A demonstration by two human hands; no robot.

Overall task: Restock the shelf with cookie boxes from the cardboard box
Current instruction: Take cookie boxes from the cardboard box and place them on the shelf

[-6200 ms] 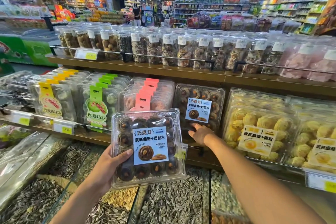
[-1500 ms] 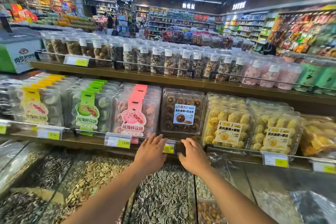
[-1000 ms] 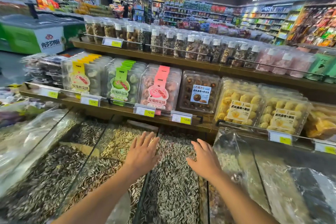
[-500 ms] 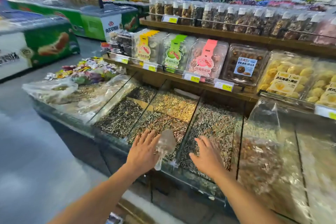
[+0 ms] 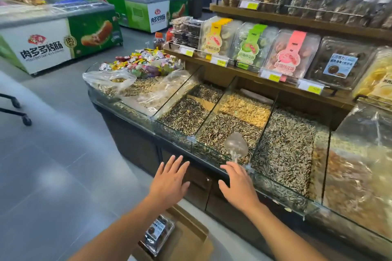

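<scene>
An open cardboard box (image 5: 191, 237) stands on the floor at the foot of the display, low in the head view. Inside it lies a clear cookie box (image 5: 158, 234) with dark chocolate cookies and a blue label. A matching chocolate cookie box (image 5: 339, 63) stands on the wooden shelf (image 5: 250, 71) at the right. My left hand (image 5: 169, 182) and my right hand (image 5: 238, 184) hover side by side above the cardboard box, in front of the seed bins. Both have straight, spread fingers and hold nothing.
Glass bins of sunflower seeds (image 5: 286, 148) with a clear plastic scoop (image 5: 236, 146) run below the shelf. Boxes with yellow, green and pink labels (image 5: 290, 55) fill the shelf's left part. Jars line the upper shelf (image 5: 297, 17). Green freezers (image 5: 63, 36) stand across the aisle; a cart's wheels (image 5: 23, 119) at left.
The view has swung down and left, away from the shelf. Both empty hands have drawn back from the shelf edge and dropped low, and the cardboard box has come into sight.
</scene>
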